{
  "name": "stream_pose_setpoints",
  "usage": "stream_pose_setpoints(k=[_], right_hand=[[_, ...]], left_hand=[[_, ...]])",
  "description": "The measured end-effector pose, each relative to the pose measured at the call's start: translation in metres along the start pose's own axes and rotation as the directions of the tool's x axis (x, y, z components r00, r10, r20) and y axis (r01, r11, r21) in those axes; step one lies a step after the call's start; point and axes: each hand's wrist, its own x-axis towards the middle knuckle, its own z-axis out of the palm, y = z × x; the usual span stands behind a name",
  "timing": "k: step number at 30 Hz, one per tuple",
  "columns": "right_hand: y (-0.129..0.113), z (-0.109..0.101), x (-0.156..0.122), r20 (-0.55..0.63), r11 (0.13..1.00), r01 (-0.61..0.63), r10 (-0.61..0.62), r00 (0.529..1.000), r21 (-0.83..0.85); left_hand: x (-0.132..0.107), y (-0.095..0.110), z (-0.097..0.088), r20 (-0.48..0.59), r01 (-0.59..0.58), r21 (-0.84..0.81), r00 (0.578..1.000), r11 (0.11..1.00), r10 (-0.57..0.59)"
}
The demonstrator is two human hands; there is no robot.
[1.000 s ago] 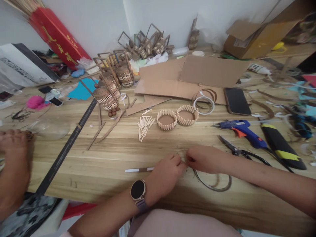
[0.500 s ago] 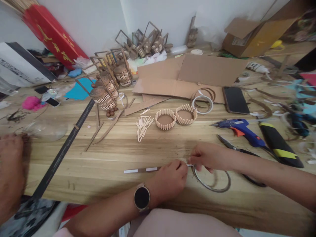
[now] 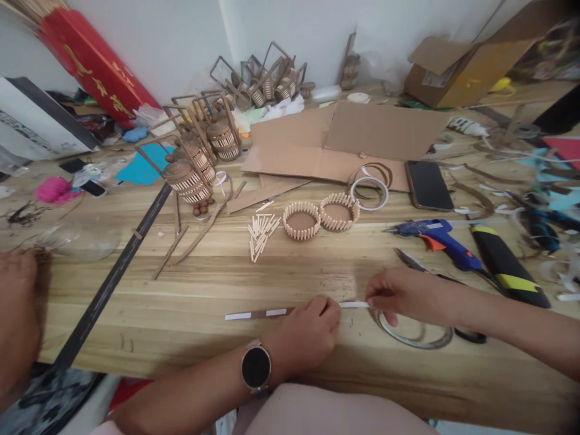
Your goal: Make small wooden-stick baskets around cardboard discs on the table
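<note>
My left hand point(image 3: 308, 332), with a round watch point(image 3: 256, 367) on the wrist, presses closed fingers on a thin brown strip point(image 3: 258, 313) lying flat on the wooden table point(image 3: 190, 290). My right hand point(image 3: 399, 295) pinches a white tape point(image 3: 354, 304) stretched between the two hands. Under the right hand lies the thin tape ring point(image 3: 414, 335) that the tape comes from.
Two stick-rimmed rings point(image 3: 321, 217), loose sticks point(image 3: 260, 232), a white tape roll point(image 3: 369, 192), a phone point(image 3: 428, 184), a blue glue gun point(image 3: 439, 238), scissors point(image 3: 426, 269), a black-and-yellow cutter point(image 3: 510, 266). Cardboard and small lanterns point(image 3: 194, 163) at the back. Another person's hand point(image 3: 18, 314) at left.
My right hand has moved right, away from the left, drawing out a length of white tape; the tape ring slid right with it. The left hand stays on the strip.
</note>
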Motion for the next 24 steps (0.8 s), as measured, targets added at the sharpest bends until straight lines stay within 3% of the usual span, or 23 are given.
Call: stream_pose_setpoints(k=[6, 24], right_hand=[[0.005, 0.009, 0.008, -0.100, 0.991, -0.075, 0.064, 0.993, -0.113], [-0.012, 0.009, 0.006, -0.150, 0.940, -0.156, 0.115, 0.982, -0.304]], left_hand=[[0.000, 0.001, -0.003, 0.001, -0.003, 0.007, 1.000, 1.000, 0.003], [-0.003, 0.002, -0.005, 0.008, -0.009, 0.056, 1.000, 0.998, 0.009]])
